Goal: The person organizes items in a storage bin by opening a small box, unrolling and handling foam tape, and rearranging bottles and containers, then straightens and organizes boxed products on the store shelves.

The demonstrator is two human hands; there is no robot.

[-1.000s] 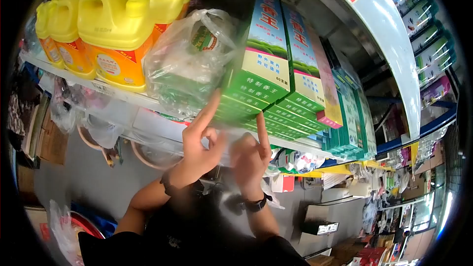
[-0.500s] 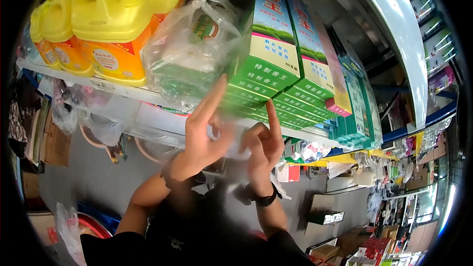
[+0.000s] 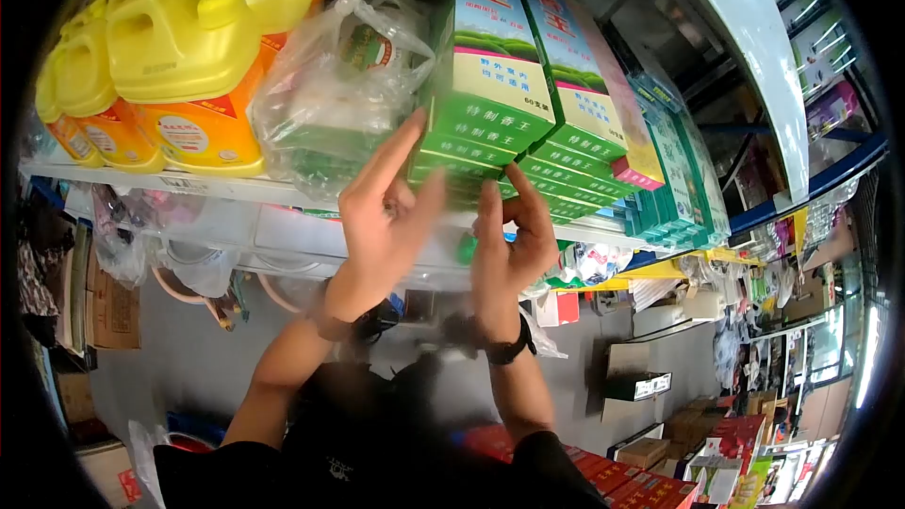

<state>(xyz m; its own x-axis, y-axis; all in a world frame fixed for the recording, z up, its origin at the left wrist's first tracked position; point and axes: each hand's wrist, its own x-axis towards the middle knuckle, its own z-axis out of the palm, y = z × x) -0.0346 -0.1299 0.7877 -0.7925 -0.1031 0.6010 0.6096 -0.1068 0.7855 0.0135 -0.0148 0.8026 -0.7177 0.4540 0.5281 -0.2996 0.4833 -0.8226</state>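
On the shelf, a stack of green incense boxes with a blue, hill-printed top carries Chinese lettering. My left hand is at the stack's left side, its index fingertip against or very near the left front edge, the thumb apart and blurred. My right hand is at the stack's lower right front, fingers partly bent and apart. Its index fingertip is by the gap beside a second stack of green boxes; the thumb points up at the lower boxes. Neither hand is closed around a box.
Left of the boxes lies a clear plastic bag with wrapped goods. Yellow jugs with orange labels stand farther left. Teal boxes line the right, near a white curved panel. Below the shelf edge are basins and cartons.
The view has shifted slightly, so the shelf goods appear farther left. My left hand has risen along the stack's side. My right thumb has come up towards the lower boxes.
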